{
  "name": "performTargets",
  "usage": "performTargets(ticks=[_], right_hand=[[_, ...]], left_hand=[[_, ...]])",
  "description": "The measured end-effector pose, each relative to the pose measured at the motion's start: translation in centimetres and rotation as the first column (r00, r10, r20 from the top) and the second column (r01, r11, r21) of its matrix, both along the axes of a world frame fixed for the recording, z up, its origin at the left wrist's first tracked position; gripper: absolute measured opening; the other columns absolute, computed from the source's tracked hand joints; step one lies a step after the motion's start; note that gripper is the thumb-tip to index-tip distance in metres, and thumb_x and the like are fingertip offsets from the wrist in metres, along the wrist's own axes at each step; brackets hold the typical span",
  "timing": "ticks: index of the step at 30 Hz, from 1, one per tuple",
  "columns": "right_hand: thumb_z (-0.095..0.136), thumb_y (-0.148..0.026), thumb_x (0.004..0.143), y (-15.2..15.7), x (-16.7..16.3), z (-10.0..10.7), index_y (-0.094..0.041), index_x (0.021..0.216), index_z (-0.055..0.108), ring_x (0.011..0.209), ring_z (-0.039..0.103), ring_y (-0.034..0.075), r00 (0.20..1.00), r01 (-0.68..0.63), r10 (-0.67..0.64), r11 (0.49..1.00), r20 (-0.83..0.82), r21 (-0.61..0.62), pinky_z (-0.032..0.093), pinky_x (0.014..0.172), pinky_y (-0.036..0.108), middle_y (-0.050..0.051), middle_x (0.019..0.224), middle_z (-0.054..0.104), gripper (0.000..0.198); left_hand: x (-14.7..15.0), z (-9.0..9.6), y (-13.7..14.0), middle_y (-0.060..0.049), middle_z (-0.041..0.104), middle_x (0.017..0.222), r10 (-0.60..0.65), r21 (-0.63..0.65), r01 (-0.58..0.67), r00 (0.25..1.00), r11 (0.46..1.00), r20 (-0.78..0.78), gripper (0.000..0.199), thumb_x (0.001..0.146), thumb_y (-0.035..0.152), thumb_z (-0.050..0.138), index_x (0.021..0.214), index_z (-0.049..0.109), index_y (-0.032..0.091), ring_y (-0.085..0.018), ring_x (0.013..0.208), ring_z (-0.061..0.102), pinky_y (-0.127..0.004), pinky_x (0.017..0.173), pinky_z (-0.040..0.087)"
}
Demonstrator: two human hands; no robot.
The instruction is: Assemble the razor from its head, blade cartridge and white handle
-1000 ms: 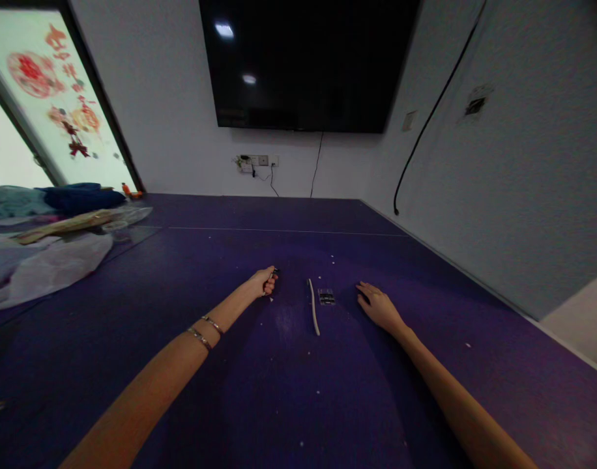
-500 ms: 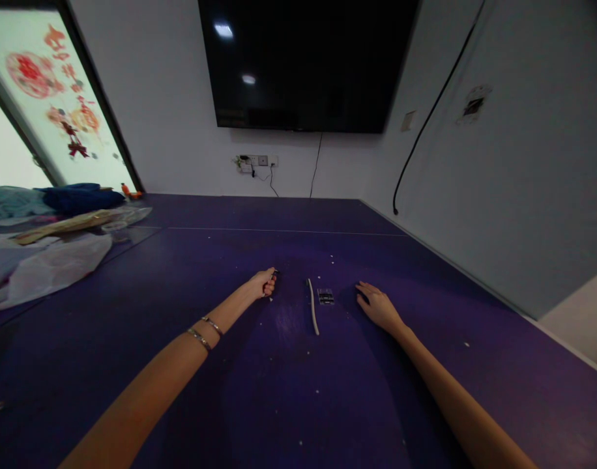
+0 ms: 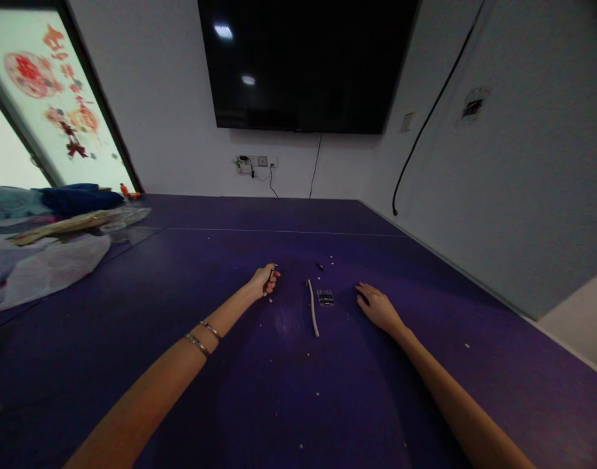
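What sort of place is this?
Probably a room in a home: a television hangs on the wall, sockets sit below it, and flower pictures decorate the glass at left.

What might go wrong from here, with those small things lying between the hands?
The small dark piece lies loose on the dark purple surface and could be overlooked or brushed away. The pale stick lies close beside the small flat item, so reaching for one might nudge the other.
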State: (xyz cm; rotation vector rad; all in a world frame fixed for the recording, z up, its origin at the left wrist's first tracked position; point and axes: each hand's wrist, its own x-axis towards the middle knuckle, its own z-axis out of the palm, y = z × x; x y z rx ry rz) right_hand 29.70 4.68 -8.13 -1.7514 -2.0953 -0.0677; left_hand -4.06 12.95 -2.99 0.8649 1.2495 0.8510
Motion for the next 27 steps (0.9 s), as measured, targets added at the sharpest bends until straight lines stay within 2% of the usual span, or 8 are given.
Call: performTargets(ticks=[6,11,16,19,21,23,26,27], right_hand=[[0.037,-0.029,0.086,0.0,0.0,0.1,-0.009,0.121,0.057,0.122,0.045,0.025,1.0,-0.007,0.007,1.0,0.018,0.011,0.036,0.102,0.04,0.016,0.13,0.051,0.044],[0.037,-0.029,0.086,0.0,-0.1,0.1,-0.01,0.12,0.057,0.122,0.045,0.025,1.0,-0.01,0.01,1.0,-0.001,0.012,0.036,0.101,0.04,0.016,0.13,0.051,0.044],[0.039,-0.029,0.085,0.3,0.3,0.0,-0.012,0.121,0.056,0.121,0.046,0.024,0.999,-0.009,0.009,1.0,-0.032,-0.005,0.035,0.102,0.039,0.014,0.13,0.052,0.043],[0.04,-0.026,0.085,-0.2,-0.3,1.3,-0.015,0.121,0.056,0.12,0.046,0.024,1.0,0.012,-0.011,1.0,-0.027,0.023,0.036,0.1,0.04,0.012,0.13,0.052,0.041],[0.042,-0.024,0.084,-1.1,-1.7,2.7,-0.018,0.115,0.06,0.119,0.046,0.025,0.999,0.041,-0.041,0.997,-0.001,0.073,0.038,0.096,0.041,0.01,0.127,0.054,0.036],[0.042,-0.023,0.084,-2.3,-4.0,4.2,-0.02,0.101,0.065,0.107,0.054,0.023,1.0,0.027,-0.027,0.997,0.005,0.069,0.042,0.088,0.035,0.009,0.112,0.063,0.028],[0.045,-0.031,0.084,-3.9,-8.3,5.8,-0.023,0.094,0.064,0.074,0.064,0.018,1.0,-0.012,0.01,0.995,-0.023,-0.097,0.046,0.065,0.026,0.003,0.082,0.069,0.023],[0.045,-0.036,0.084,-4.3,-9.6,6.0,-0.023,0.088,0.065,0.07,0.064,0.018,0.999,-0.032,0.031,0.988,-0.005,-0.149,0.045,0.062,0.026,0.003,0.077,0.069,0.024]], left_hand=[[1.2,0.6,-0.9,0.006,0.041,0.048,-0.002,0.229,-0.011,0.998,0.973,0.059,0.022,0.085,0.027,0.035,0.08,0.053,0.016,-0.006,0.034,0.038,-0.016,0.034,0.029],[1.9,1.0,-2.1,0.001,0.054,0.058,-0.073,0.328,0.045,0.995,0.944,0.072,0.016,0.083,0.02,0.041,0.083,0.056,0.014,-0.009,0.044,0.052,-0.02,0.043,0.042],[2.1,1.7,-3.4,-0.006,0.063,0.074,-0.167,0.424,0.157,0.986,0.892,-0.015,0.015,0.081,0.024,0.054,0.089,0.059,0.012,-0.012,0.056,0.06,-0.022,0.05,0.048],[2.1,1.9,-3.8,-0.007,0.065,0.078,-0.193,0.456,0.209,0.978,0.865,-0.082,0.017,0.079,0.025,0.059,0.09,0.06,0.013,-0.013,0.06,0.062,-0.022,0.051,0.048],[2.1,1.9,-3.9,-0.007,0.066,0.079,-0.2,0.474,0.228,0.974,0.85,-0.11,0.017,0.078,0.025,0.061,0.09,0.06,0.013,-0.013,0.062,0.063,-0.021,0.051,0.047],[2.1,2.0,-4.0,-0.008,0.067,0.079,-0.198,0.492,0.236,0.972,0.838,-0.128,0.018,0.077,0.024,0.062,0.091,0.06,0.013,-0.014,0.064,0.064,-0.021,0.051,0.047],[2.2,2.1,-4.2,-0.008,0.068,0.076,-0.177,0.523,0.221,0.975,0.823,-0.134,0.017,0.074,0.021,0.064,0.087,0.058,0.012,-0.016,0.065,0.065,-0.022,0.052,0.047],[2.3,2.2,-4.3,-0.007,0.067,0.075,-0.175,0.535,0.217,0.976,0.817,-0.129,0.016,0.073,0.02,0.065,0.085,0.057,0.012,-0.016,0.064,0.065,-0.022,0.053,0.048]])
